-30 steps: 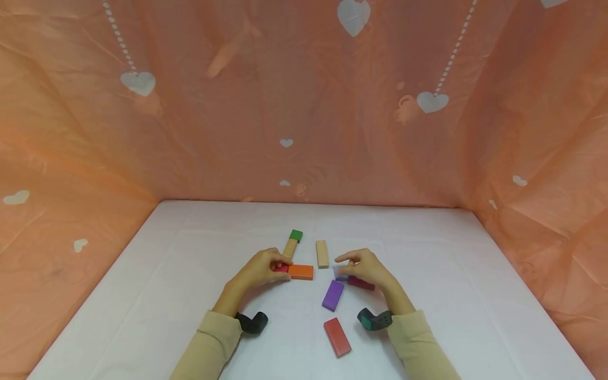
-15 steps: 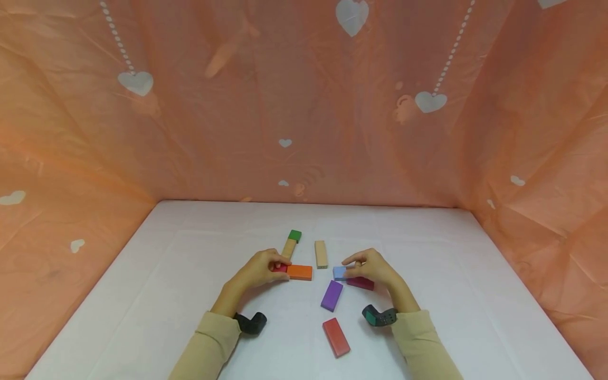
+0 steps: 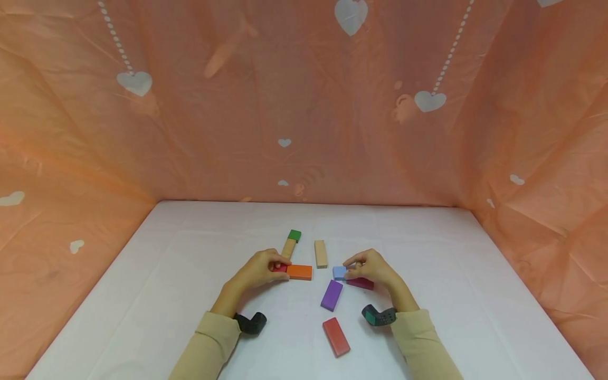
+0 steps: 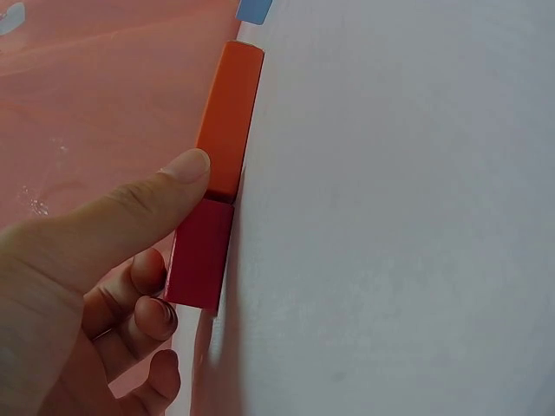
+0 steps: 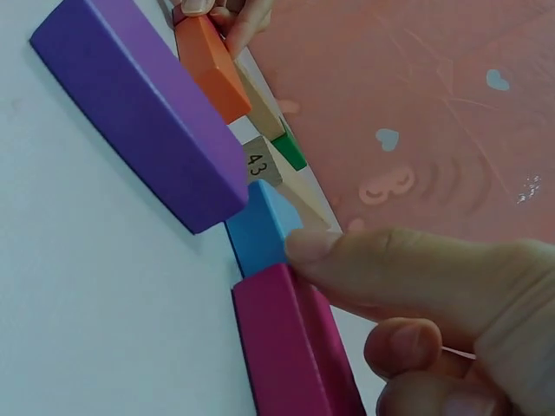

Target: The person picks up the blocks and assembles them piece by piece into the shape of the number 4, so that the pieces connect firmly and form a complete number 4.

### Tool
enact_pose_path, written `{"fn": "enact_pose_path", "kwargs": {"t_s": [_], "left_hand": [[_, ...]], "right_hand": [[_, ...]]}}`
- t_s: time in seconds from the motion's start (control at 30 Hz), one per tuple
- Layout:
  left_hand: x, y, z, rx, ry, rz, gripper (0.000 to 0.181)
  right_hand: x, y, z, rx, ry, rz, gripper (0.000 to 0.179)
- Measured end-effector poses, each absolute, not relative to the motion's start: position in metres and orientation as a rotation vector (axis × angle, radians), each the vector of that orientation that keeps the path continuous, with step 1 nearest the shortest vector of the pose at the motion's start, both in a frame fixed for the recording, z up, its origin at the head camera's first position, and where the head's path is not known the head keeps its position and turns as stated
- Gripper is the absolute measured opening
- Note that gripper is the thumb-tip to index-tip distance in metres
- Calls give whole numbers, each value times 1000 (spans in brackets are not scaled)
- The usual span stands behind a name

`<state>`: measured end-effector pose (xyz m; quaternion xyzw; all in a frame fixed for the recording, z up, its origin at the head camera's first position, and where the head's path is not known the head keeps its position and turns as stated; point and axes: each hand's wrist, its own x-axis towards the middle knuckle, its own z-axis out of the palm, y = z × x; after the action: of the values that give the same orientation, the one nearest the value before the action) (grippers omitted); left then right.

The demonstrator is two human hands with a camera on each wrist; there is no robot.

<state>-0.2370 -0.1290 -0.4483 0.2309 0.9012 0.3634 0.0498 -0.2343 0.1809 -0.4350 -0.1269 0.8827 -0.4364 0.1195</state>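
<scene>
My left hand [image 3: 260, 267] pinches the left end of an orange block [image 3: 300, 272], where it meets a dark red block [image 4: 201, 251]. In the left wrist view the thumb lies on the orange block close to that joint; the index finger is hidden. My right hand [image 3: 372, 267] pinches a light blue block [image 5: 263, 227], thumb tip on its edge and part of the block covered. Against the blue block's end lies a magenta block [image 5: 290, 347], partly under the right hand in the head view. A purple block [image 3: 331, 295] lies just in front of the blue one.
Behind the orange block a plain wooden block [image 3: 288, 248] runs back to a green block [image 3: 294, 235]. Another wooden block [image 3: 320, 254] stands apart between the hands. A red block [image 3: 336, 336] lies nearer on the white table [image 3: 190, 227]. Orange cloth [image 3: 304, 105] hangs around the table.
My right hand has shifted slightly right along the light blue block, uncovering more of its left end. The left hand keeps its place, and the other blocks lie as before.
</scene>
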Motion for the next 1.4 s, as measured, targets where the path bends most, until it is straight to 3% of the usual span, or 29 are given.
{"fn": "enact_pose_path", "kwargs": {"t_s": [1.4], "left_hand": [[-238, -128, -448, 703, 2733, 1112, 29]], "right_hand": [[-230, 160, -434, -272, 2689, -1210, 25]]}}
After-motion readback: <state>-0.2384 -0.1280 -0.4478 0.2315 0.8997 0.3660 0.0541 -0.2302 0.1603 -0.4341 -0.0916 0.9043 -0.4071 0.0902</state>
